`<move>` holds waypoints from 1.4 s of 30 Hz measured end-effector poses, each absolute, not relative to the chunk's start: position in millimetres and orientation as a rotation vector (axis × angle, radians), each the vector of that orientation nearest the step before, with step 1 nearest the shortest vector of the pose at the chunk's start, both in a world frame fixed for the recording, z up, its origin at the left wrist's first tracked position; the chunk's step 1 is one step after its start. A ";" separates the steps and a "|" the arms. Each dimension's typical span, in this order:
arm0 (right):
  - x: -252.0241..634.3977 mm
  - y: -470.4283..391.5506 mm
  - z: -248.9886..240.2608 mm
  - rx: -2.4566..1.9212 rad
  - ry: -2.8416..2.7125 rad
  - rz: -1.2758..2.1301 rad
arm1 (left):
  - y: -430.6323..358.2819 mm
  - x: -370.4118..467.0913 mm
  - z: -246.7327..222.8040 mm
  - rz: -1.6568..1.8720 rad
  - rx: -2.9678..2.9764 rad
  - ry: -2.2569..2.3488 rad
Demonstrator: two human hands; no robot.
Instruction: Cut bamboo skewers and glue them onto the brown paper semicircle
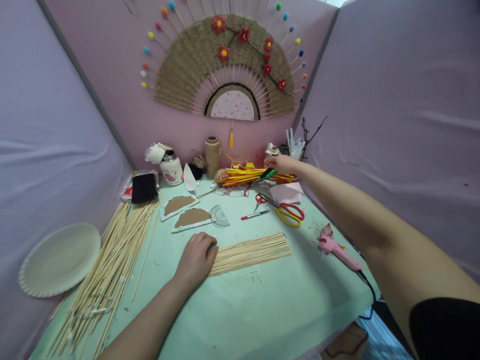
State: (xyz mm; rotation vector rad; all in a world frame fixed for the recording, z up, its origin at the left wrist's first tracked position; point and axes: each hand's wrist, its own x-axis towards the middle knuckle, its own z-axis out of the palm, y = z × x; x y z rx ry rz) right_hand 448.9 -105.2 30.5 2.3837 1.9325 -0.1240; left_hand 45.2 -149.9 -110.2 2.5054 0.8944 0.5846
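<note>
Left hand: I am resting my left hand (198,252) over the left end of the stick row, fingers together and bent; I cannot tell whether I am pinching any sticks.
Stick row: the pale sticks (253,253) are lying side by side on the green tabletop (225,312), their right ends fanning slightly beyond my fingers.
Right hand: I am holding my right hand (281,163) far out over the right part of the orange and yellow strips (240,177), just beside a green-and-black handle (268,173); its fingers are showing too small to tell how far open they are or what they are gripping.
Beyond the row: two brown half-round pieces (194,218) are lying near a clear protractor (220,216), with a red pen (255,215) and red-and-yellow-handled scissors (276,204) lying further right.
Right side: a pink glue gun (339,251) is lying under my outstretched arm.
Left side: loose sticks (112,250) are spreading beside a white plate (60,260).
Wall: a large woven fan (180,65) is hanging above everything.
</note>
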 end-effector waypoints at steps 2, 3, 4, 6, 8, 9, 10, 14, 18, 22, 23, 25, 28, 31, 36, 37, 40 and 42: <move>452.7 -105.3 50.2 2.569 1.910 -0.198 | -149.5 44.5 -110.9 0.601 2.505 0.886; 454.7 -108.2 58.2 2.661 1.894 -0.253 | -149.3 44.3 -111.3 0.607 2.508 0.884; 456.6 -113.0 64.6 2.753 1.875 -0.316 | -149.2 44.2 -111.5 0.608 2.512 0.885; 459.3 -128.1 71.4 2.932 1.837 -0.489 | -149.3 44.5 -111.1 0.602 2.520 0.888; 458.6 -148.9 69.6 3.104 1.805 -0.728 | -150.0 45.0 -110.3 0.593 2.520 0.891; 456.4 -160.9 65.6 3.176 1.792 -0.876 | -150.4 45.2 -109.9 0.589 2.519 0.894; 452.5 -173.4 59.7 3.235 1.796 -1.033 | -150.7 45.3 -109.7 0.585 2.518 0.897; 419.1 -224.4 22.7 3.379 1.851 -1.723 | -151.3 44.5 -107.5 0.589 2.525 0.903; 359.2 -262.3 -18.7 3.232 1.872 -2.541 | -157.1 46.5 -89.6 0.758 2.484 0.964; 290.9 -274.4 -46.6 2.722 1.694 -3.281 | -172.7 61.5 -59.0 0.748 2.151 0.920; 276.2 -274.1 -51.0 2.592 1.636 -3.403 | -176.4 66.9 -53.2 0.705 1.989 0.911; 253.0 -272.1 -57.0 2.374 1.548 -3.570 | -181.5 77.3 -46.4 0.669 1.725 0.806; 237.5 -269.1 -60.1 2.157 1.520 -3.621 | -182.9 85.7 -46.6 0.727 1.576 0.795; 239.9 -267.8 -59.4 2.120 1.619 -3.472 | -182.4 86.4 -51.9 0.722 1.547 0.787; 244.7 -265.1 -64.2 2.397 1.806 -3.194 | -186.8 95.3 -60.7 0.699 1.686 0.782; 243.6 -264.6 -66.3 2.423 1.807 -3.188 | -188.2 99.0 -62.2 0.722 1.744 0.807; 240.2 -265.3 -70.8 2.342 1.765 -3.266 | -191.4 108.8 -64.8 0.787 1.908 0.885; 242.1 -267.4 -70.7 2.237 1.712 -3.340 | -191.6 110.3 -64.9 0.809 2.011 0.918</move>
